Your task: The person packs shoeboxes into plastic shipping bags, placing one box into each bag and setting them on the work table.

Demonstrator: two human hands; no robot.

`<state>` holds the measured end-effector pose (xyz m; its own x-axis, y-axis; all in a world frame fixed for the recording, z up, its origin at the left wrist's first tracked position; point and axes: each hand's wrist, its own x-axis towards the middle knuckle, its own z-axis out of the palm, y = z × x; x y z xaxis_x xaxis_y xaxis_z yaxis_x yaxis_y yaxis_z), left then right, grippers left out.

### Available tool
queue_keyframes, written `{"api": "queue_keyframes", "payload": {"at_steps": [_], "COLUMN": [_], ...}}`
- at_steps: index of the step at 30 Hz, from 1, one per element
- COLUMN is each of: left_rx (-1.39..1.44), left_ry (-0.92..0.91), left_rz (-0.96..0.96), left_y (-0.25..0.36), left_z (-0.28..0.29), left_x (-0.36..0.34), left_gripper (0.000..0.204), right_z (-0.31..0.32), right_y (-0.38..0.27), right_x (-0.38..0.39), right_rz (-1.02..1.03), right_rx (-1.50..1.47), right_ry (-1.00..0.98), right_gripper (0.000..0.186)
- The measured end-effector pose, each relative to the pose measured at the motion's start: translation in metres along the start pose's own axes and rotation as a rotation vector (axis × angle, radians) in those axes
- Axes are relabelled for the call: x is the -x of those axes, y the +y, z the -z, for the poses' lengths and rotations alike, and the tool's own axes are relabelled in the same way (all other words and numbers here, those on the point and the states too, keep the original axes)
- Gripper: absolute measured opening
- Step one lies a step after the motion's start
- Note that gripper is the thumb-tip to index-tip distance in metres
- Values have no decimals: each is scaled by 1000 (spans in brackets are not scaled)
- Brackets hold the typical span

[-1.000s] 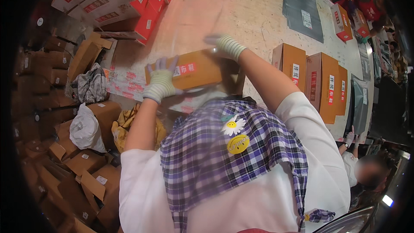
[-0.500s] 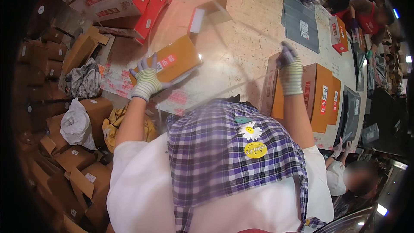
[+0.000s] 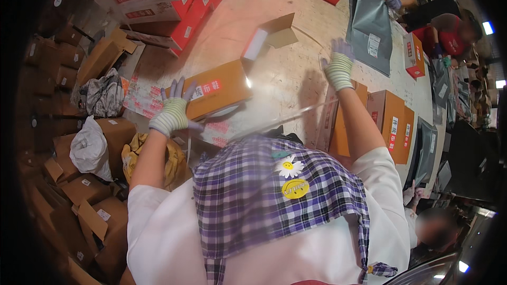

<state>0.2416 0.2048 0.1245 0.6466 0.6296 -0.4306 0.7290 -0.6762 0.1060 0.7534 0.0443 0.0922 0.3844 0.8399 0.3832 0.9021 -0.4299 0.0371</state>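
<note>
My left hand (image 3: 173, 106), in a striped knit glove, lies with spread fingers on the left end of an orange shoebox (image 3: 227, 92). The box rests on the table with its red label up and white material showing under its near edge. My right hand (image 3: 338, 66), gloved alike, is raised with its fingers stretched out and holds nothing I can see. It is beside a grey plastic mailing bag (image 3: 372, 26). A faint transparent edge, maybe clear film, crosses between my hands. An open cardboard flap piece (image 3: 280, 29) with a white side stands beyond the box.
Red-and-white cartons (image 3: 153, 0) are stacked at the far left. Several orange shoeboxes (image 3: 393, 121) stand right of my right forearm. A co-worker's gloved hand (image 3: 393, 3) is at the far right. Brown cartons (image 3: 90, 190) and a white sack (image 3: 91, 148) lie left of the table (image 3: 264, 5).
My right hand has moved away from me and slightly left, and its fingers have straightened. The left hand stays on the shoebox, its fingers spread.
</note>
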Motion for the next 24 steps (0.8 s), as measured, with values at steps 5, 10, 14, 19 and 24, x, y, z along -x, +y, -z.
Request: {"api": "queue_keyframes", "payload": {"at_steps": [5, 10, 14, 19, 24], "left_rx": [-100, -79, -111, 56, 480], "left_ry": [-52, -74, -38, 26, 178], "left_rz": [13, 16, 36, 50, 19], "left_y": [-6, -4, -3, -2, -22], "left_z": [4, 19, 7, 7, 1], "left_x": [6, -15, -19, -21, -35], "left_gripper": [154, 145, 141, 135, 113], "right_z": [1, -49, -77, -51, -25], "right_y": [-114, -149, -148, -123, -96], "right_x": [-58, -111, -125, -119, -109], "right_rz": [293, 304, 285, 372, 484], "right_rx": [-150, -120, -110, 313, 99], "right_ry": [-149, -218, -360, -549, -340], "right_gripper": [87, 96, 91, 32, 19]}}
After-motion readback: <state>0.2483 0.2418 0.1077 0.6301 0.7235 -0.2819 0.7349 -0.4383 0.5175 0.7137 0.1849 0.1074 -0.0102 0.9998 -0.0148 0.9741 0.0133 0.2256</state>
